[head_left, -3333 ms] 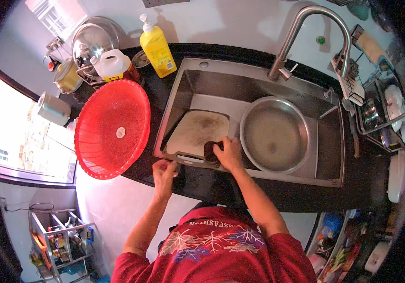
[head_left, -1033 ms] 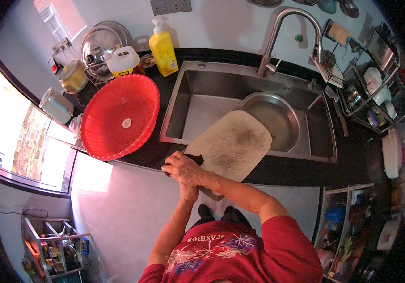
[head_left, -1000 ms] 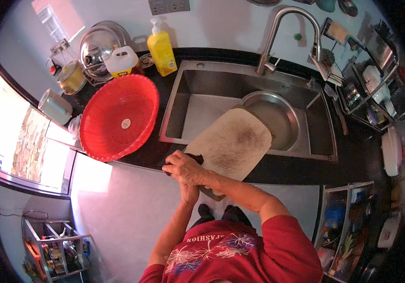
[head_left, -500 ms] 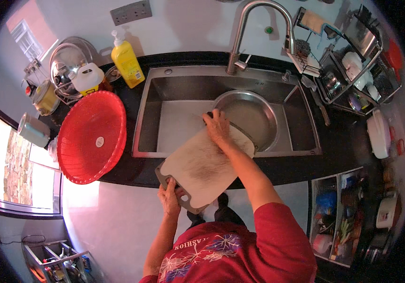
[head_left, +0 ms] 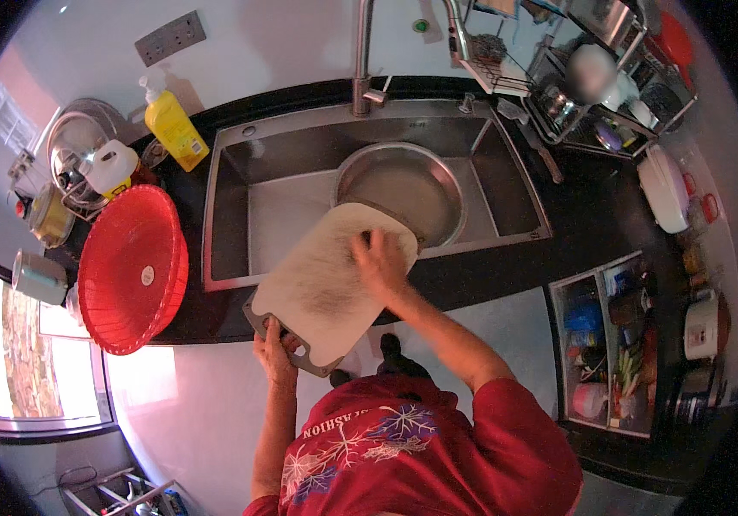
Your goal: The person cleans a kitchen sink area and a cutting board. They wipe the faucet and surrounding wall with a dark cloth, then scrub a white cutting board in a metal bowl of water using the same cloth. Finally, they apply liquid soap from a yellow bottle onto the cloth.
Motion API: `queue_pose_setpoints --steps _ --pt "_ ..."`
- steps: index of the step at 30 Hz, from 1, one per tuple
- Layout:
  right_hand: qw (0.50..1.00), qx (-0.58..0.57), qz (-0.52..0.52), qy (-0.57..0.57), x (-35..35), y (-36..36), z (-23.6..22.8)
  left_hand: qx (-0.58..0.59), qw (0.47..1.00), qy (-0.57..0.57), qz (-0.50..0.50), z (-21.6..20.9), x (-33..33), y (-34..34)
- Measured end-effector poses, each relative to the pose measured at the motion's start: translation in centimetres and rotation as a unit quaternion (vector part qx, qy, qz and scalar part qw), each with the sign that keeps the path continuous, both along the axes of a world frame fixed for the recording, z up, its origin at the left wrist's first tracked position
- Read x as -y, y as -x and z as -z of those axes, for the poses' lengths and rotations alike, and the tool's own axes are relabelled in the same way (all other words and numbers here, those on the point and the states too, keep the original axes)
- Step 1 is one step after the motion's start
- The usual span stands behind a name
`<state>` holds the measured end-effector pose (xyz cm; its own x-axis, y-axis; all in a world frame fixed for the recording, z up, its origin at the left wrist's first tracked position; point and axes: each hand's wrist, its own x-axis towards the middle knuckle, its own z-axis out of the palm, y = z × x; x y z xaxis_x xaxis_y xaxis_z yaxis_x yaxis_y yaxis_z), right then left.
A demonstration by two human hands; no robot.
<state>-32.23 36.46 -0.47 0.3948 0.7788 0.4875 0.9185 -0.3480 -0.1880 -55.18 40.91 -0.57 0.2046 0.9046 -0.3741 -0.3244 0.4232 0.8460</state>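
A pale cutting board (head_left: 326, 284) with dark smudges and a grey edge is tilted over the sink's front edge. My left hand (head_left: 276, 351) is closed around the handle opening at its near left corner. On the board's upper face rests my right hand (head_left: 379, 262), slightly blurred, its fingers curled over a small dark scrubbing pad (head_left: 366, 236) that is mostly hidden. Beyond the board, a round metal basin (head_left: 403, 185) with water in it stands in the steel sink (head_left: 279, 224). The board's far edge overlaps the basin's near rim.
A red plastic basket (head_left: 132, 275) sits left on the black counter, near a yellow pump bottle (head_left: 177, 129). The tap (head_left: 363, 69) rises behind the sink. To the right are a knife (head_left: 543, 153) and a dish rack (head_left: 558, 112). An open cabinet (head_left: 601, 344) is below.
My right hand has moved from the board's far edge onto its middle right area, with the dark pad. My left hand keeps its hold. The whole view has shifted.
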Motion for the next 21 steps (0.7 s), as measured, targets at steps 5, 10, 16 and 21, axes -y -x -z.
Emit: queue_pose_setpoints --steps 5,10,16,21 --pt "0.991 -0.026 -0.13 -0.023 2.5 8.7 -2.6 0.01 0.999 -0.01 0.032 0.9 -0.4 0.8" --pt "0.982 -0.019 -0.174 -0.069 3.9 7.9 -1.4 -0.003 0.998 -0.031 0.045 0.0 -0.3 0.8" --pt "0.986 -0.103 0.125 -0.035 3.0 -3.0 0.6 0.016 0.997 -0.043 0.059 0.3 -0.3 0.9" --pt "0.974 -0.077 0.21 -0.029 2.7 -5.6 1.3 0.036 0.998 -0.025 0.054 1.1 -0.7 1.1"
